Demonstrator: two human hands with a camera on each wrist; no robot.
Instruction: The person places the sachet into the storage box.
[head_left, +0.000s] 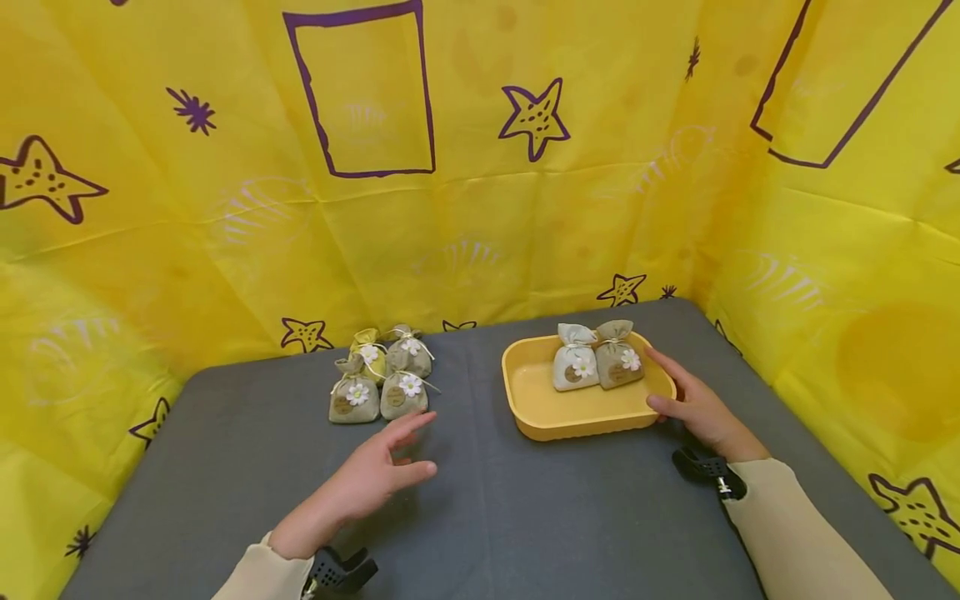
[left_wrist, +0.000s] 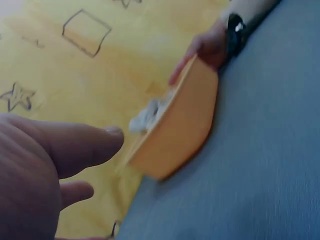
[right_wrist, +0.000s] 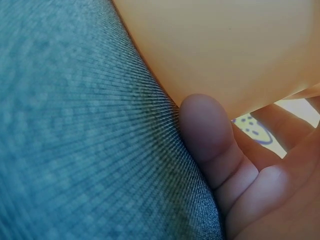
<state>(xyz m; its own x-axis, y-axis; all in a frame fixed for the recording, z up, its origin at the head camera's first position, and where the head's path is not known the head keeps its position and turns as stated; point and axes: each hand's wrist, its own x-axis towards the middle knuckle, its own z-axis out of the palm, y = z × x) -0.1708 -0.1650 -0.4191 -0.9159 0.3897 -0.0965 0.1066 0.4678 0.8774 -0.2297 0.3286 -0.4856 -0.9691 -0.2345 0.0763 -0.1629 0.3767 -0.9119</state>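
Note:
On the right, a yellow tray (head_left: 540,408) rests on the grey cloth, with a white sachet (head_left: 574,367) and a brown sachet (head_left: 619,362) side by side at its back. My right hand (head_left: 701,410) grips the tray's right end, its thumb (right_wrist: 207,125) against the outer wall near the front corner. My left hand (head_left: 371,483) hovers over the cloth with fingers spread, holding nothing. Just beyond its fingertips stand a grey-brown sachet (head_left: 403,396), an olive sachet (head_left: 354,402), a yellow sachet (head_left: 369,354) and another grey-brown sachet (head_left: 411,354). Each visible sachet bears a white flower.
A dark grey cloth (head_left: 555,517) covers the table. Yellow printed sheets (head_left: 480,225) with starfish drawings hang behind it and along both sides. Dark straps with devices sit on both wrists, below beige sleeves (head_left: 802,525).

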